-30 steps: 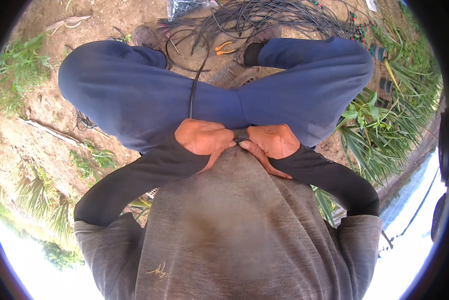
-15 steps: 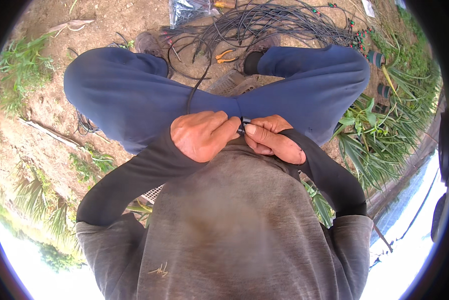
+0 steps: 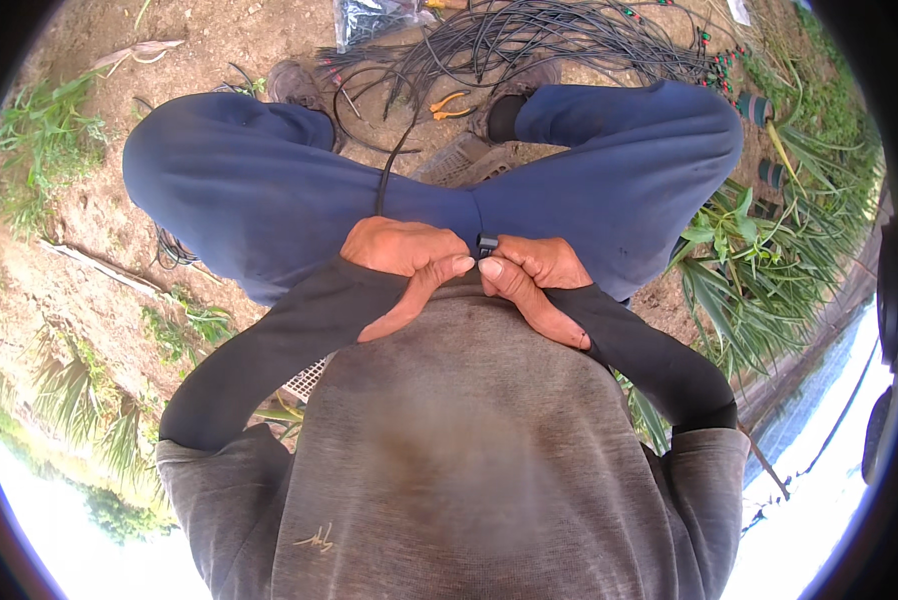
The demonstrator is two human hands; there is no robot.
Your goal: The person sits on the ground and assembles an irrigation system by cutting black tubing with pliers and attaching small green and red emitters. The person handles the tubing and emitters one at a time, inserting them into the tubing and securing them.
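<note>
Both hands meet in front of my lap, thumbs almost touching. My left hand (image 3: 405,258) is closed round a thin black tube (image 3: 387,178), which leaves the fist at the top and runs up between my knees. In my right hand (image 3: 535,278), a small black fitting (image 3: 486,243) is pinched between thumb and curled fingers. Its upper end shows in the gap between the two hands. The fingers hide whether tube and fitting are joined.
A large tangle of black tubing (image 3: 529,38) with red and green ends lies on the soil beyond my feet. Orange-handled pliers (image 3: 450,105), a plastic bag of dark parts (image 3: 367,22) and a grey crate (image 3: 459,162) are nearby. Leafy plants (image 3: 759,265) grow on the right.
My left hand has turned, its thumb now stretched beside the right thumb. The right thumb has slid lower on the fitting, leaving more of its upper end showing.
</note>
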